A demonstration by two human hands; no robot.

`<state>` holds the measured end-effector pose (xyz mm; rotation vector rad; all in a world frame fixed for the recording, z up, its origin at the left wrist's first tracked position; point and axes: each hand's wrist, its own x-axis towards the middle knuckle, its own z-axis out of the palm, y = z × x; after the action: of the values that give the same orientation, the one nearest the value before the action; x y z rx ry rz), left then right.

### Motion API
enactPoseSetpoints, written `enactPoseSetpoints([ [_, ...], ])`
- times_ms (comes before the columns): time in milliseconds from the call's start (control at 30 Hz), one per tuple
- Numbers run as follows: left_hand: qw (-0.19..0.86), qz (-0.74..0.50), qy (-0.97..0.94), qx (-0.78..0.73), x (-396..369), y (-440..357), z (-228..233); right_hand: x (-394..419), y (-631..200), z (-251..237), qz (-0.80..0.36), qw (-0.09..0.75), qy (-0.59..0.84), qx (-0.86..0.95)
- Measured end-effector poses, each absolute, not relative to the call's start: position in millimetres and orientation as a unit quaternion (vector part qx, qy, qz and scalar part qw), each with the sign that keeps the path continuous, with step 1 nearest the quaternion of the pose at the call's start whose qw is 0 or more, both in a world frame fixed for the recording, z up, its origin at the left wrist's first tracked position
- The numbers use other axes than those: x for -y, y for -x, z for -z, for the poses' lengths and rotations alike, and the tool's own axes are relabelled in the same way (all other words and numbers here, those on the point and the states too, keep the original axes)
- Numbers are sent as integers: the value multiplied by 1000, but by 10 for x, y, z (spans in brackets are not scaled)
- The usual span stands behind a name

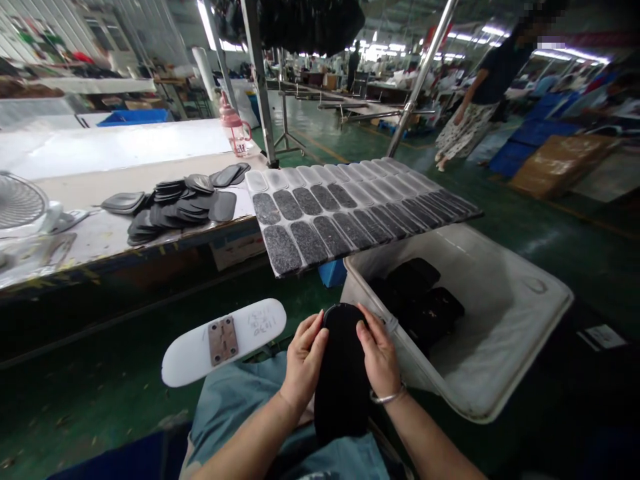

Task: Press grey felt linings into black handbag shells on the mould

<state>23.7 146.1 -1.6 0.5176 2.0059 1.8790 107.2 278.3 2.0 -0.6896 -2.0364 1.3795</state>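
Two hands are closed on one black oval pad [342,373], which is held upright over the lap. The left hand [304,362] is pressed against its left edge with the fingers curled onto the front face, and the right hand [379,357] is pressed against its right edge, a metal bangle [386,398] lying at that wrist. The grip on each side is therefore pinched on the pad, not spread. The pad's rounded top stands just beside the near-left corner of a white bin [505,373], in which more dark pieces [420,300] are heaped.

From this hold, a slip is judged the likeliest fault: the pad is gripped only along its upper edges, so a loosened thumb could let it drop to the lap or onto the green floor [100,387], where dirt might be picked up. A twist between the two hands could crease or warp the pad.

To the left, a white oval form [190,357] with a metal plate [223,340] juts out near the left hand; it could be knocked by the elbow. Beyond, a board of grey and clear oval pieces [350,213] overhangs the bench [75,240] and the bin, and a raised hand could tip it. Farther left on the bench a loose pile of black ovals [175,207] lies, beside a fan [20,200]. A pink bottle [235,127] stands at the far side. Another person [480,93] walks the aisle at far right, well apart.
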Motion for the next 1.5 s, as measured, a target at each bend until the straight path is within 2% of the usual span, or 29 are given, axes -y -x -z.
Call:
enactPoseSetpoints([
  [200, 212, -699, -153, -665, -1526, -331, -13, -2743, -1125, -44, -514, 315, 282, 747],
  [400, 209, -711, -132, -658, -1480, -350, -87, -2701, -1133, -123, -511, 325, 265, 751],
  [667, 174, -640, -288, -691, -1501, -171, -214, -2872, -1186, -260, -481, 277, 168, 815],
  [900, 226, -621, -353, -662, -1553, -67, -251, -3002, -1193, -360, -425, 254, 123, 860],
  [1067, 195, -638, -347, -659, -1597, -73, -234, -3076, -1135, -433, -401, 232, 103, 880],
  [1500, 147, -659, -310, -669, -1659, -67, -169, -3108, -972, -511, -353, 242, 71, 901],
])
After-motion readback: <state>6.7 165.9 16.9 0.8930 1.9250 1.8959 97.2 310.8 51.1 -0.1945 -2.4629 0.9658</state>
